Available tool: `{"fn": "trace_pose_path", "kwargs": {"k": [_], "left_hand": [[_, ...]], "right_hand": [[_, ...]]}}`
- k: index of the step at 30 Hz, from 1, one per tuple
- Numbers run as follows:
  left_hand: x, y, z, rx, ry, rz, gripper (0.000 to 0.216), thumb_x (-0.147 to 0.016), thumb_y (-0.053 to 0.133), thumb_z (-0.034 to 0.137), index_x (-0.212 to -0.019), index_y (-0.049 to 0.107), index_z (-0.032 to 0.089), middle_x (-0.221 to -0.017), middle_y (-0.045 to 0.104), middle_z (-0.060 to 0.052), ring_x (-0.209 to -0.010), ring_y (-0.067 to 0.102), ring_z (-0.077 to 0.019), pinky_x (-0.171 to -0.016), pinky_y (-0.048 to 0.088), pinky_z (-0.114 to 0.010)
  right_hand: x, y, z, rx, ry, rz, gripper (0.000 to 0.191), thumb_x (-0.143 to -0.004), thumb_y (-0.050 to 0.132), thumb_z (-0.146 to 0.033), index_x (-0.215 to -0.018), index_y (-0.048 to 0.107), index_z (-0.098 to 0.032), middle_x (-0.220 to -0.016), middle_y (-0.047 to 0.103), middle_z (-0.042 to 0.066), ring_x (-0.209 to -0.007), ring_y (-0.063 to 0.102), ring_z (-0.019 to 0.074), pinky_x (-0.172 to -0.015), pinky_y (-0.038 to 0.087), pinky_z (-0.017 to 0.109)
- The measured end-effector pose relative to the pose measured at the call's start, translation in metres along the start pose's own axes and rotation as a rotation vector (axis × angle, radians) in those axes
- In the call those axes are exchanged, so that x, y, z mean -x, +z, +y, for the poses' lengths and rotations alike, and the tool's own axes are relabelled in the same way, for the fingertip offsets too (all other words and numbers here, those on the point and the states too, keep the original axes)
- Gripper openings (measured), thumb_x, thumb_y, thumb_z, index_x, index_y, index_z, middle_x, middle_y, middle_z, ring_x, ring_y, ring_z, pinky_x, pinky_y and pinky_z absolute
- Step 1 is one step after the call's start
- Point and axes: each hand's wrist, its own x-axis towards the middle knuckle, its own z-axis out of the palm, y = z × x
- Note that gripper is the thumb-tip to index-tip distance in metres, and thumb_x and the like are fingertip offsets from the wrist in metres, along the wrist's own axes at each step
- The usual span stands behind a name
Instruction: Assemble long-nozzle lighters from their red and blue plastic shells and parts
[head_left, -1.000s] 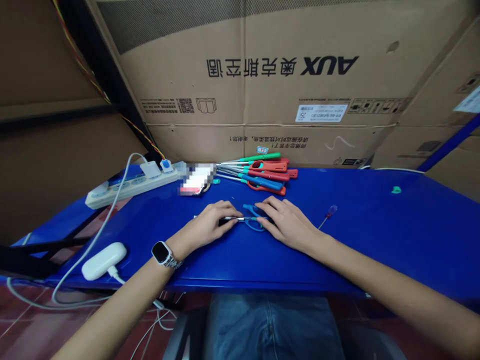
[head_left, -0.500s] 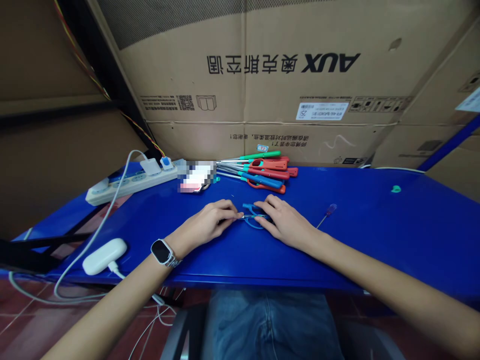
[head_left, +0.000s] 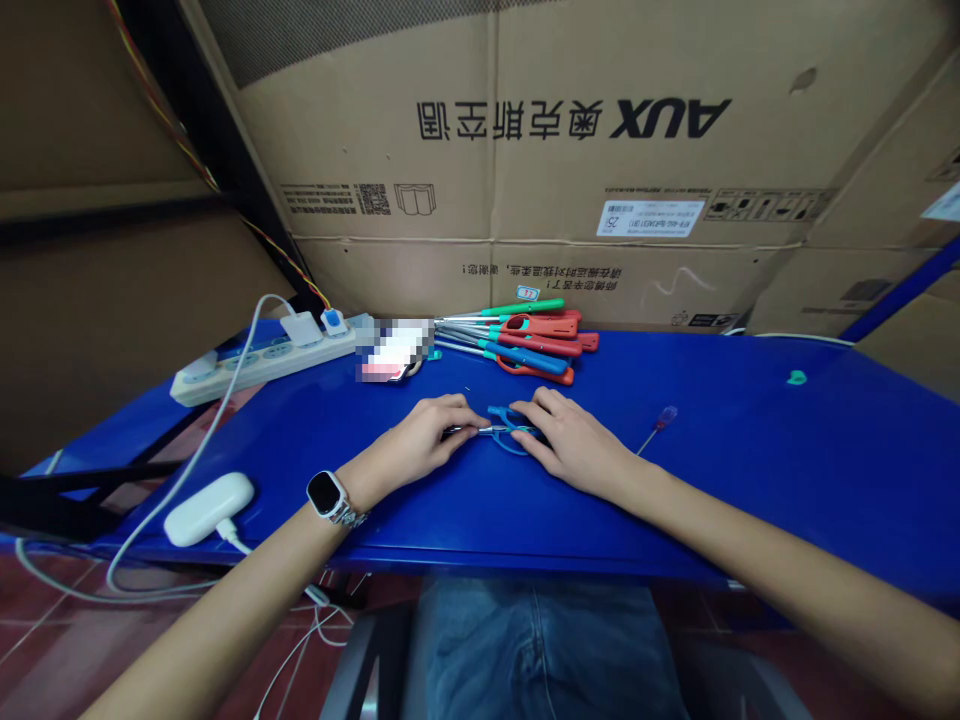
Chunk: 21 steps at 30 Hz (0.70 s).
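Near the front middle of the table, both my hands work on a blue long-necked lighter. Its metal tube points left, and the thumb and fingers of my left hand are closed around it. My right hand grips the blue plastic body from the right, covering much of it. The looped guard of the lighter shows between the two hands. Just right of my right hand lies a small screwdriver with a clear purplish handle.
Behind my hands lies a pile of red, green and blue long-necked lighters, beside a blurred-out phone-like item. A power strip and a white cased device with cables sit left. A teal scrap lies right. Cardboard backs the blue table.
The fingers of my left hand have shifted slightly on the metal tube, and a piece of it now shows left of the fingertips. My right hand keeps its hold. The view has tilted slightly.
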Motion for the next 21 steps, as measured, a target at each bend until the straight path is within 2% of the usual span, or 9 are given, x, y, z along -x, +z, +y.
{"fn": "trace_pose_path", "kwargs": {"k": [11, 15, 21], "left_hand": [[0.0009, -0.0023, -0.0003, -0.130, 0.067, -0.037, 0.027, -0.101, 0.044, 0.024, -0.098, 0.070, 0.018, -0.094, 0.061, -0.006, -0.086, 0.059, -0.0177, -0.079, 0.048, -0.030], [0.0005, -0.0017, 0.0009, -0.169, 0.069, -0.042, 0.027, -0.101, 0.044, 0.022, -0.101, 0.070, 0.018, -0.092, 0.062, -0.007, -0.086, 0.058, -0.0188, -0.078, 0.047, -0.031], [0.0033, -0.0007, 0.0038, -0.221, 0.110, -0.053, 0.028, -0.100, 0.043, 0.018, -0.103, 0.070, 0.018, -0.094, 0.062, -0.007, -0.084, 0.058, -0.0178, -0.085, 0.048, -0.032]], "right_hand": [[0.0000, 0.0009, 0.0000, 0.002, -0.001, -0.002, 0.037, -0.100, 0.043, -0.040, -0.124, 0.059, -0.017, -0.108, 0.058, 0.013, -0.099, 0.058, 0.0271, -0.089, 0.053, 0.046], [0.0001, 0.0022, 0.0018, 0.008, -0.008, -0.007, 0.038, -0.100, 0.043, -0.041, -0.125, 0.058, -0.017, -0.109, 0.058, 0.013, -0.100, 0.058, 0.0270, -0.090, 0.052, 0.046], [-0.0001, 0.0022, 0.0020, 0.000, -0.011, -0.004, 0.037, -0.100, 0.043, -0.041, -0.125, 0.059, -0.018, -0.108, 0.058, 0.012, -0.100, 0.058, 0.0268, -0.089, 0.052, 0.045]]}}
